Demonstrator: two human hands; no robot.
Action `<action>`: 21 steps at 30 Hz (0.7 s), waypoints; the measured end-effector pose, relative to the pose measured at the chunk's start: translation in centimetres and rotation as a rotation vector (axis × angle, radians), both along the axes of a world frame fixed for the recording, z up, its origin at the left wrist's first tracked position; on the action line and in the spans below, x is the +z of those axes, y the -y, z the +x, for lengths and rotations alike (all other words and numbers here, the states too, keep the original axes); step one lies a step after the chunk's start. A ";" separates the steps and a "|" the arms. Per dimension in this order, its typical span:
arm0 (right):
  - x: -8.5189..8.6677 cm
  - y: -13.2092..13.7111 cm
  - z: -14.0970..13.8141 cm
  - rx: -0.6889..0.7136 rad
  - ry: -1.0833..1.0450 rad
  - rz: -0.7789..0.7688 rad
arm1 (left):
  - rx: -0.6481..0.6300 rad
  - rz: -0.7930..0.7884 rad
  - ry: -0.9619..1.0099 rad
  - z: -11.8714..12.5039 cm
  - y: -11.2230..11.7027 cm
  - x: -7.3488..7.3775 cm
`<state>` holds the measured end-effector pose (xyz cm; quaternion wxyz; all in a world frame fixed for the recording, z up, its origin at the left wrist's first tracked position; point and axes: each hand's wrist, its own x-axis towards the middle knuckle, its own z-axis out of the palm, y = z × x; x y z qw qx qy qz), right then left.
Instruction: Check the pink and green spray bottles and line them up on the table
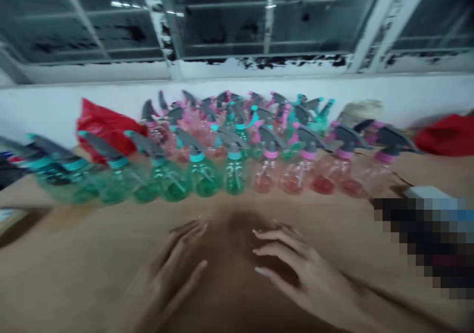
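Observation:
My left hand hovers over or rests on the wooden table, fingers apart, holding nothing. Facing it, my right hand has its fingers spread and slightly curled, also holding nothing; whether either touches the tabletop I cannot tell. Beyond both hands runs a front row of upright spray bottles. Those on the left, such as one green spray bottle, have teal collars and grey triggers. On the right, a pink spray bottle and several like it have pink collars. The picture is somewhat blurred.
More pink and teal spray bottles crowd behind the front row. A red plastic bag lies behind at left, and a red item at far right. A pixelated area covers the right edge. A white wall with windows closes the back.

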<state>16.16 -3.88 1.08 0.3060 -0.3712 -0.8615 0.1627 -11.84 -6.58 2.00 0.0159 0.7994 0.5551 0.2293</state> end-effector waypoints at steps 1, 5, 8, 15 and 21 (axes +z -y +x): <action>0.0 -0.4 -1.2 0.056 -0.018 -0.041 | 0.065 0.011 0.022 -1.5 0.3 0.4; 0.2 -2.2 -5.8 0.208 -0.069 -0.177 | 0.349 0.044 0.231 -8.1 0.9 2.2; 0.4 -3.2 -9.1 0.286 -0.102 -0.238 | 0.582 0.073 0.470 -13.4 0.5 3.4; 0.4 -4.1 -16.1 0.463 -0.143 -0.321 | 0.771 0.272 0.527 -24.5 -3.9 3.8; 0.5 -3.8 -19.9 0.547 -0.162 -0.345 | 0.646 0.116 0.502 -28.1 -8.1 3.4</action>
